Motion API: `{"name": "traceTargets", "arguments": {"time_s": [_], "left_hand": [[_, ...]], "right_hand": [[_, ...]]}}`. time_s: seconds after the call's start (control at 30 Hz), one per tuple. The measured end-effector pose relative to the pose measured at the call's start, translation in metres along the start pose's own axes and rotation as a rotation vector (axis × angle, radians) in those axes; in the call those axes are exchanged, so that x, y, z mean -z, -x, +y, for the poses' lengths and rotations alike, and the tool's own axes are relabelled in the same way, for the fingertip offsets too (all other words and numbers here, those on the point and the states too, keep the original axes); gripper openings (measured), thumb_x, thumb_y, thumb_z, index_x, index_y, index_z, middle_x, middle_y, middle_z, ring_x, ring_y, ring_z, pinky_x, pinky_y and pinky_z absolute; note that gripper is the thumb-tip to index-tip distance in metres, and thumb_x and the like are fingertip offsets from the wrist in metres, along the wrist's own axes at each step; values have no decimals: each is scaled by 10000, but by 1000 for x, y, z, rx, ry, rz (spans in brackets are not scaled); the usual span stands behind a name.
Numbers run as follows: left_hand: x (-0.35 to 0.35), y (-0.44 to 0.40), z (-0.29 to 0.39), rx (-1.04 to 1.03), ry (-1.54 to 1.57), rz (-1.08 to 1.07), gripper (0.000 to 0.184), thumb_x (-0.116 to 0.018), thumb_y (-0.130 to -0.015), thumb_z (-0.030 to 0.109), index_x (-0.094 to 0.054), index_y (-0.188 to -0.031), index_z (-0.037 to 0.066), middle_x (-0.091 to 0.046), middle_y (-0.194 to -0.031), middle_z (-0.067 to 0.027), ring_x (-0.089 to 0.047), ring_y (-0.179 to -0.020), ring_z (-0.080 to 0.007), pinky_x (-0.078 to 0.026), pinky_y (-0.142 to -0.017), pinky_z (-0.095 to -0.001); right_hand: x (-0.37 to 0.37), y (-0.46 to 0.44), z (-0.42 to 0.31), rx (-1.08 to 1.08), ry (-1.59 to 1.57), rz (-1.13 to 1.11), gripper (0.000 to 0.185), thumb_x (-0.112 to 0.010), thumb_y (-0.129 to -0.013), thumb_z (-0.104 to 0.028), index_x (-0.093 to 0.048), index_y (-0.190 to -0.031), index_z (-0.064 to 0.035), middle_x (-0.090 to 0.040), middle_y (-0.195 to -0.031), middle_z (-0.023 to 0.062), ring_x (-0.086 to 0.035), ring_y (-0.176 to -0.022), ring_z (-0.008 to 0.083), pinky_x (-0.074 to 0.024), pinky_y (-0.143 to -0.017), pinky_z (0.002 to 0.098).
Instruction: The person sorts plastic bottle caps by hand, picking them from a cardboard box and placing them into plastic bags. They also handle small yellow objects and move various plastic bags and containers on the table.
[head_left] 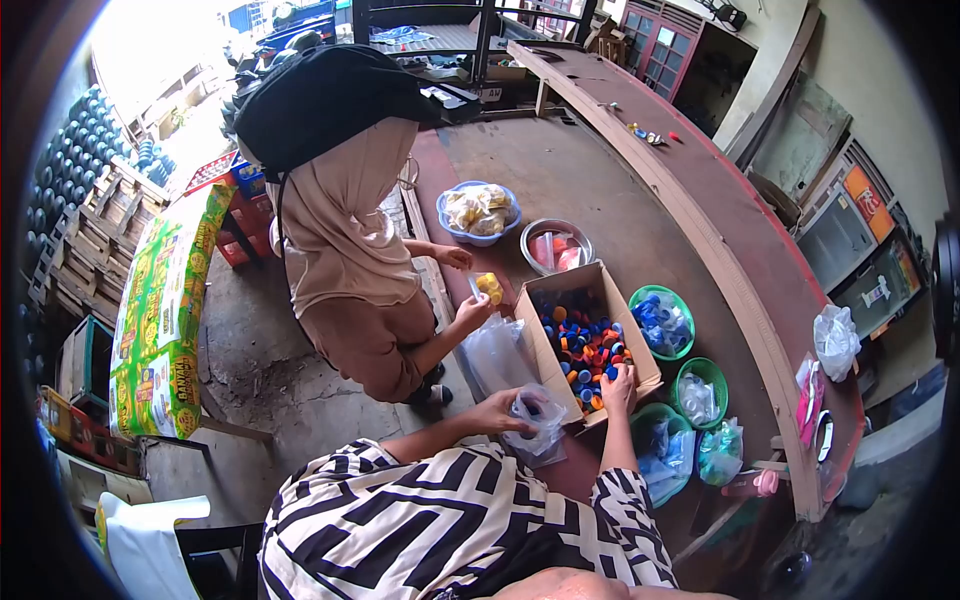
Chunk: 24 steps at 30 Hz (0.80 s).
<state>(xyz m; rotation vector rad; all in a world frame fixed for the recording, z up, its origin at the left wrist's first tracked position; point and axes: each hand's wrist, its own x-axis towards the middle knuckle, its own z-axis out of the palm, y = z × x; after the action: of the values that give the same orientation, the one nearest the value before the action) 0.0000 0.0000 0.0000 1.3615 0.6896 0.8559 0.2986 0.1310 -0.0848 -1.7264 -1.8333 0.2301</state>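
Observation:
A clear plastic bag [540,412] hangs with its mouth spread from my left hand [497,413], whose fingers are closed on its edge beside the box. My right hand [619,390] reaches over the near right side of an open cardboard box [541,362], its fingers pinched on a blue bottle cap [611,373]. Loose bottle caps [578,340] in orange, red, blue and black fill much of the box. Flat clear plastic bags [494,352] lie left of it, partly under my left hand.
Across from me a co-worker [345,240] holds a small bag of yellow caps [489,288]. Around the box stand a blue basket [480,237], a metal bowl [528,247] and green baskets [690,335] with bagged caps. A raised wooden ledge [700,225] runs along the right.

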Motion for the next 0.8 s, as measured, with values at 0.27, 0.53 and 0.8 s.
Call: {"name": "traceTargets", "arguments": {"time_s": [0.27,0.53,0.8], "left_hand": [[0,-20,7,-99,14,-64,542,-797,-742,141,-546,-1210,34,-613,-1114,-51,-533,-1077,-140,-388,-993,-307],[2,-37,12,-84,-4,-127,530,-792,-743,126,-550,-1205,30,-622,-1121,-48,-536,-1082,-144,-398,-983,-306],[4,-55,4,-63,10,-147,530,-787,-741,122,-553,-1208,29,-620,-1137,-55,-537,-1081,-148,-402,-986,-306]], "right_hand": [[11,2,-14,-106,178,-121,341,-701,-752,-214,-570,-1038,-85,-541,-1062,125,-598,-950,337,-488,-789,450],[11,3,-15,-149,212,-145,343,-706,-748,-224,-580,-1043,-103,-549,-1059,110,-602,-957,324,-494,-786,442],[10,3,-13,-174,207,-127,338,-713,-735,-211,-591,-1037,-122,-552,-1069,83,-602,-960,307,-495,-773,437]]}}
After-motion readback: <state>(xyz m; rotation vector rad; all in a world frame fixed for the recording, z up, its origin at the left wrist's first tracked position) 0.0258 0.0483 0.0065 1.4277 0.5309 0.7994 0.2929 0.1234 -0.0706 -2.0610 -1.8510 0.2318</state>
